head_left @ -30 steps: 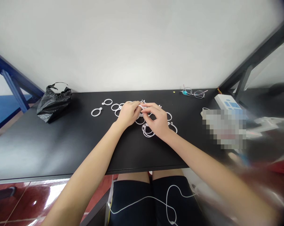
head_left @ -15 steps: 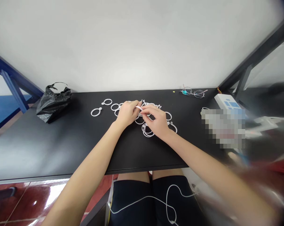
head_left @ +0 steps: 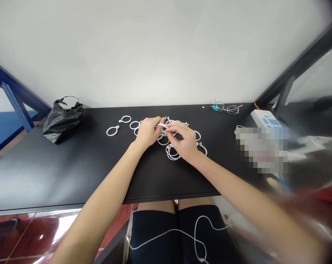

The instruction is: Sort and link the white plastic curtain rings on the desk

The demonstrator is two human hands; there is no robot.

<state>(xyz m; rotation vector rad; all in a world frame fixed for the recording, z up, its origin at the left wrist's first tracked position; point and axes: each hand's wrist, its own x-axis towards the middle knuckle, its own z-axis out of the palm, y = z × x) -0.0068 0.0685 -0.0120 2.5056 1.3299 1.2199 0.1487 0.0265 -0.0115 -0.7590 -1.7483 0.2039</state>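
My left hand (head_left: 149,131) and my right hand (head_left: 184,141) meet over several white plastic rings on the black table. Between their fingertips is a white ring (head_left: 162,125), pinched from both sides and partly covered by the fingers. Under and around my right hand lie more rings, including a bunch of overlapping ones (head_left: 172,157) just below it. To the left of my left hand, two rings lie apart, one nearer the wall (head_left: 126,116) and one closer to me (head_left: 111,134). Each has a small round knob.
A crumpled black plastic bag (head_left: 63,123) sits at the table's back left. Eyeglasses (head_left: 225,109) lie at the back right. Beyond them are a white device with blue buttons (head_left: 266,118) and clear plastic. A white cable (head_left: 168,230) crosses the lap.
My right hand has shifted very slightly to the right, and a little more of the held ring shows between the fingertips. My left hand has barely moved.
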